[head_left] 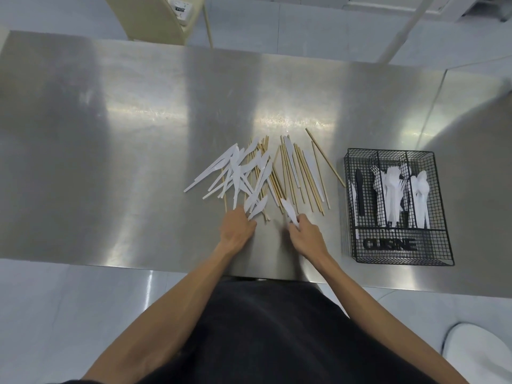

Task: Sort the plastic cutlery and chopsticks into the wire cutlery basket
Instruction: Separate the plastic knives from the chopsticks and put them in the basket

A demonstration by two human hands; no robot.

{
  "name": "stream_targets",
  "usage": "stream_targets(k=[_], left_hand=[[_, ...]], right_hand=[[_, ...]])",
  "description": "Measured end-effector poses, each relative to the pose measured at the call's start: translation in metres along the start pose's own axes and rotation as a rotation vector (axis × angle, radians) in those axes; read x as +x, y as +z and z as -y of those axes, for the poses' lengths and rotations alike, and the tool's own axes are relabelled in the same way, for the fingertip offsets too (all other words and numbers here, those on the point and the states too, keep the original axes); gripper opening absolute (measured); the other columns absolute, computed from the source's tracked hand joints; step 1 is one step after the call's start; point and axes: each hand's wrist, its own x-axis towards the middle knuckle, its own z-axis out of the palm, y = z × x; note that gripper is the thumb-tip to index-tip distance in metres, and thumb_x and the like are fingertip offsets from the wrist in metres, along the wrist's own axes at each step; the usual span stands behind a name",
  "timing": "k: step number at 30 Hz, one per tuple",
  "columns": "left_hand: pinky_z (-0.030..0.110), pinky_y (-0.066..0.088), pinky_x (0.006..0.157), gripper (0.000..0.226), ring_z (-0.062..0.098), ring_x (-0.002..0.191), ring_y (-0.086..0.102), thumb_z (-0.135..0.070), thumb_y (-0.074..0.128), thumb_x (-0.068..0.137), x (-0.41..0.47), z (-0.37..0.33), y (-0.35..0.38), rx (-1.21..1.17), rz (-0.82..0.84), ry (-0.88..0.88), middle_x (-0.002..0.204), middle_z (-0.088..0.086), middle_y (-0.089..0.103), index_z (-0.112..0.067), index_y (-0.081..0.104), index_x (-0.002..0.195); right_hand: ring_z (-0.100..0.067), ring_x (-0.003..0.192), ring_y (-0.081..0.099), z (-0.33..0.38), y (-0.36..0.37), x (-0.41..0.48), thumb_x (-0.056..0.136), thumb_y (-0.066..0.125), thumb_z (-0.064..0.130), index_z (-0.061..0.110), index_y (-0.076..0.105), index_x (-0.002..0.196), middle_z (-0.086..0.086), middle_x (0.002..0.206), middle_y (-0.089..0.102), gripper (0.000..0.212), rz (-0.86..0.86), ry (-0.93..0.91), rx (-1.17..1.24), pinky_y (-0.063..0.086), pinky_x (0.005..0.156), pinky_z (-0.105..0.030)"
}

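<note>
Okay, my right hand (304, 234) pinches one white plastic knife (287, 210) just left of the wire cutlery basket (442, 206), blade pointing away, roughly parallel to its slots. That's the nearer hand. My left hand (237, 225) touches the knife-and-chopstick pile (277, 173) farther left; I can't tell whether it grips anything.

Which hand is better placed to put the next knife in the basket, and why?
Right. The right hand holds a knife and is nearer the basket; the left hand is at the pile, farther away.
</note>
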Motion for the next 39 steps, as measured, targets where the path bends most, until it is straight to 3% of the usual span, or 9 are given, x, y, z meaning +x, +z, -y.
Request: stream_targets(k=[4,7,9,15,18,23,28,32,39], left_hand=[[0.027,0.042,0.051,0.016,0.016,0.061,0.056,-0.026,0.063,0.080,-0.015,0.010,-0.003,-0.073,-0.011,-0.059,0.074,0.003,0.061,-0.011,0.060,0.082],[0.029,0.046,0.052,0.020,0.016,0.061,0.058,-0.032,0.063,0.080,-0.023,0.016,-0.008,-0.074,-0.006,-0.109,0.074,0.003,0.063,-0.012,0.062,0.081],[0.029,0.040,0.052,0.021,0.017,0.063,0.055,-0.035,0.060,0.084,-0.026,0.018,-0.013,-0.079,-0.026,-0.120,0.075,0.002,0.062,-0.014,0.058,0.081],[0.033,0.037,0.053,0.024,0.020,0.060,0.052,-0.027,0.052,0.093,-0.023,0.018,-0.037,-0.215,-0.140,-0.043,0.067,0.000,0.056,-0.016,0.050,0.072],[0.036,0.039,0.054,0.021,0.024,0.058,0.052,-0.022,0.049,0.093,-0.018,0.019,-0.043,-0.278,-0.157,-0.022,0.068,0.006,0.056,-0.011,0.048,0.075],[0.031,0.032,0.052,0.020,0.014,0.055,0.041,-0.019,0.046,0.096,-0.013,0.019,-0.050,-0.328,-0.175,0.013,0.067,0.001,0.051,-0.009,0.048,0.079],[0.033,0.031,0.053,0.024,0.014,0.056,0.037,-0.018,0.046,0.096,-0.011,0.019,-0.053,-0.397,-0.214,0.065,0.064,-0.004,0.044,-0.018,0.040,0.072],[0.035,0.033,0.056,0.032,0.015,0.057,0.036,-0.025,0.044,0.100,-0.004,0.010,-0.054,-0.419,-0.221,0.090,0.063,-0.004,0.040,-0.018,0.035,0.070],[0.036,0.028,0.056,0.036,0.016,0.057,0.035,-0.029,0.047,0.099,0.039,-0.030,-0.043,-0.327,-0.174,0.132,0.063,0.000,0.041,-0.013,0.036,0.069]], right_hand=[[-0.011,0.079,0.057,0.011,0.008,0.009,0.109,0.039,0.032,0.019,0.044,0.110,0.001,0.095,0.056,0.014,0.019,0.004,0.074,0.046,0.064,-0.025],[-0.013,0.081,0.058,0.026,0.011,0.021,0.108,0.039,0.033,0.016,0.049,0.111,0.000,0.096,0.058,0.019,0.014,0.034,0.214,0.051,0.070,-0.029],[-0.012,0.082,0.058,0.040,0.012,0.030,0.106,0.044,0.035,0.018,0.053,0.108,0.001,0.096,0.059,0.020,-0.013,0.055,0.308,0.050,0.074,-0.032],[-0.019,0.054,0.059,0.081,0.017,0.066,0.095,0.065,0.031,0.012,0.063,0.072,-0.007,0.065,0.064,0.030,-0.146,0.108,0.416,0.046,0.053,-0.028],[-0.020,0.055,0.060,0.095,0.022,0.082,0.093,0.069,0.030,0.003,0.068,0.078,-0.008,0.067,0.065,0.031,-0.196,0.147,0.376,0.046,0.050,-0.027],[-0.025,0.067,0.070,0.107,0.032,0.099,0.090,0.070,0.034,0.008,0.070,0.083,-0.007,0.075,0.070,0.027,-0.250,0.227,0.319,0.062,0.062,-0.038],[-0.024,0.072,0.070,0.121,0.032,0.102,0.093,0.069,0.024,0.007,0.068,0.095,-0.008,0.087,0.071,0.017,-0.239,0.282,0.380,0.048,0.050,-0.025],[-0.019,0.063,0.066,0.122,0.026,0.104,0.091,0.067,0.013,0.005,0.069,0.099,-0.010,0.089,0.072,0.011,-0.217,0.352,0.514,0.043,0.044,-0.021],[-0.019,0.061,0.059,0.100,0.001,0.089,0.095,0.061,0.025,0.007,0.068,0.099,-0.008,0.080,0.066,0.020,-0.190,0.302,0.612,0.041,0.047,-0.025]])
